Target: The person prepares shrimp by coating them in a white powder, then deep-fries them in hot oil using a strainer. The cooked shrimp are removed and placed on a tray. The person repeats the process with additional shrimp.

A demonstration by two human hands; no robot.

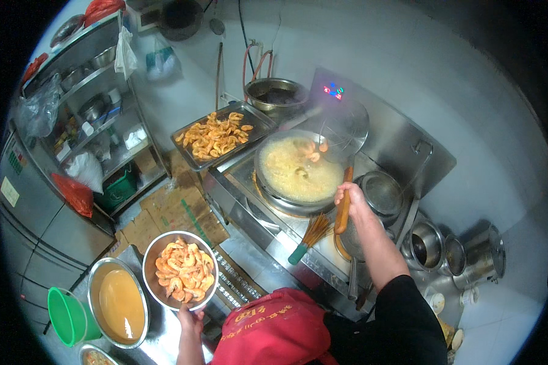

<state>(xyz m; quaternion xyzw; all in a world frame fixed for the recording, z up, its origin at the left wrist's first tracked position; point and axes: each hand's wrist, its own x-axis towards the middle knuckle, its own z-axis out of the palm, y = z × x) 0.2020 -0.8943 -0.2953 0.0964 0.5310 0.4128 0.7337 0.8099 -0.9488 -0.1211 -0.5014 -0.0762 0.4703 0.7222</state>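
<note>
My left hand [191, 320] grips the near rim of a steel bowl [148, 258] full of cooked orange shrimp [185, 271], low left of the view. My right hand [350, 197] is closed around the wooden handle [343, 214] of a wire skimmer [345, 127]. The skimmer's round head is over the right far side of a wok [260, 169], where a few shrimp [313, 153] show at its edge. Bubbling, foamy yellow oil [297, 171] fills the wok. A metal tray [192, 165] with more browned shrimp [214, 134] lies beyond the wok to the left.
A bamboo brush [311, 237] lies on the stove's front edge. Strainers [382, 194] and steel pots [422, 244] stand right. A basin of orange liquid [121, 305] and a green bucket [66, 317] stand lower left. Behind the tray is a metal basin [276, 108]; shelves [134, 116] stand upper left.
</note>
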